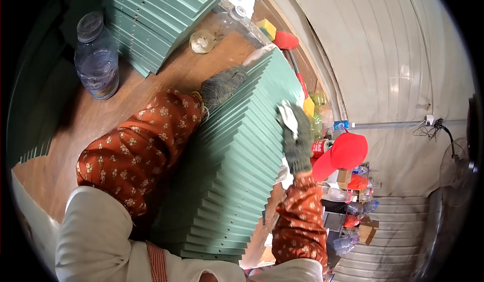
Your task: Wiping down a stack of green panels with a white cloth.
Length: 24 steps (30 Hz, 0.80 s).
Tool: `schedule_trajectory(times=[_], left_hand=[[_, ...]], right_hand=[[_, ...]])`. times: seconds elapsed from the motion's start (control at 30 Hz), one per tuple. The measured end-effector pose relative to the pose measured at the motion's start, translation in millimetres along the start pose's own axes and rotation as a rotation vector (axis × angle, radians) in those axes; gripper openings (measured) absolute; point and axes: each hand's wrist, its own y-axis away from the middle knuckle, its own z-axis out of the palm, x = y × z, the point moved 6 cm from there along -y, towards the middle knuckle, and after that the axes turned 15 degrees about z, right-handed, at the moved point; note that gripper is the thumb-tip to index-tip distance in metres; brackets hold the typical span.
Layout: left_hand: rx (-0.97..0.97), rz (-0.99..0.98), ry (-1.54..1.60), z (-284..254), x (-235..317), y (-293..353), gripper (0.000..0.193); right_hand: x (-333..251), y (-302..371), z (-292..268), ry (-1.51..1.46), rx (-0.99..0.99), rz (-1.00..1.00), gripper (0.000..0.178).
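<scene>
A long fanned stack of pale green panels (237, 151), with small holes along some edges, leans across the table in front of me. My left hand (222, 88), in a dark grey knit glove, lies against the stack's left side with its fingers stretched out along the panel edges. Along the right side is my right hand (298, 146), in a similar glove. Its fingers are closed on a white cloth (289, 120) that touches the panels. Patterned red-orange sleeve covers wrap both forearms.
Another green panel stack (151, 14) stands far left, beside a water bottle (97, 60) on the wooden table (55, 176). Beyond my left hand lies a clear bottle (217, 27). Rightward are a sponge (266, 29), a red cap (343, 153), several bottles and a fan (454, 163).
</scene>
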Motion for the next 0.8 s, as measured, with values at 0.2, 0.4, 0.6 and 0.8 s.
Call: schedule_trajectory(times=[0.2,0.4,0.6,0.8], left_hand=[[0.046,0.101,-0.035,-4.0,-17.6,8.8,0.034],[-0.625,0.45,-0.057,27.5,13.8,-2.0,0.059],[-0.126,-0.032,-0.084,-4.0,-9.6,8.0,0.039],[-0.115,-0.019,0.427,40.7,-71.4,15.8,0.034]], right_hand=[[18.5,13.8,-21.2,-0.268,0.107,0.332,0.042],[-106.3,-30.6,14.7,-0.098,-0.078,-0.245,0.043],[-7.8,23.4,-1.0,-0.049,0.001,0.0,0.044],[-110.4,-8.5,9.2,-0.143,0.098,-0.317,0.04]])
